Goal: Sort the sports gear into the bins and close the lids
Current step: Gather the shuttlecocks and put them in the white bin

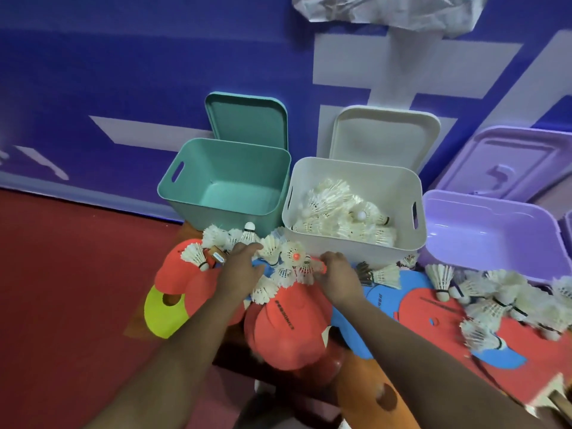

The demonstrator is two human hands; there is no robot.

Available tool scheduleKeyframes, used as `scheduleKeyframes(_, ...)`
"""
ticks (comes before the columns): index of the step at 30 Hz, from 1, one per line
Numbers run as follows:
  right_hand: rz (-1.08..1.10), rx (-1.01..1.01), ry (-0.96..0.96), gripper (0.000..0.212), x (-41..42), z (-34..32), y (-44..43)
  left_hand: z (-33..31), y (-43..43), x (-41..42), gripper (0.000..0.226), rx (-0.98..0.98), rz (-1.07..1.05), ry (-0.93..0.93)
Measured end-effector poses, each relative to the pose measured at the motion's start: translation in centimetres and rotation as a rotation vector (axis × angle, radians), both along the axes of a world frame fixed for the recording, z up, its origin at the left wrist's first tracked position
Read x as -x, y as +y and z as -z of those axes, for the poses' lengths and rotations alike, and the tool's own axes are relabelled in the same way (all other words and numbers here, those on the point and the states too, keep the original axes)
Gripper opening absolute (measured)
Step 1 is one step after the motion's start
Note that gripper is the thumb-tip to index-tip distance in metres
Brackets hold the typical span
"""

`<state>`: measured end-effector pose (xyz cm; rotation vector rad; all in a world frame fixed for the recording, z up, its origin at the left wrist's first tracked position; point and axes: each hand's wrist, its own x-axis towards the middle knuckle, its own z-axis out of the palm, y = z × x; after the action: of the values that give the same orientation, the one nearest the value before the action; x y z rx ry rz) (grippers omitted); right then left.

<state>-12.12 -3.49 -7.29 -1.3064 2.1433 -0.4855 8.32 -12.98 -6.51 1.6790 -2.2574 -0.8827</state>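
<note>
Three open bins stand by the wall: a teal bin [198, 190] with nothing in it, a white bin [356, 246] holding several shuttlecocks [343, 212], and a purple bin [433, 239]. In front of the bins a cluster of white shuttlecocks [284, 267] lies on red and blue flat cones. My left hand [238, 267] and my right hand [339, 274] close in on this cluster from either side, fingers curled against the shuttlecocks.
More shuttlecocks [501, 305] are scattered at the right on red and blue cones [387, 292]. A yellow cone [164, 311] and red cones [291, 323] lie nearer me. Each bin's lid leans open against the blue wall [123, 88].
</note>
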Motion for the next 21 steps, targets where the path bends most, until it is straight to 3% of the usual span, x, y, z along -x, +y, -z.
scheduleKeyframes(3,0.039,-0.043,0.074,0.035,-0.8,1.2,-1.0,1.2,-1.7,0.1,0.046,0.009,0.112,-0.047)
scheduleKeyframes(10,0.156,-0.11,0.213,0.027,-1.5,3.4,-2.6,2.9,-4.4,0.0,0.014,0.166,0.313,-0.135)
scheduleKeyframes(15,0.257,0.019,0.25,0.02,-1.1,1.6,-1.5,2.0,-4.3,-1.3,0.007,0.251,0.39,0.064)
scheduleKeyframes(21,0.3,0.287,0.058,0.013,0.3,-5.8,1.1,-2.7,-4.6,0.2,0.018,0.14,0.539,0.354)
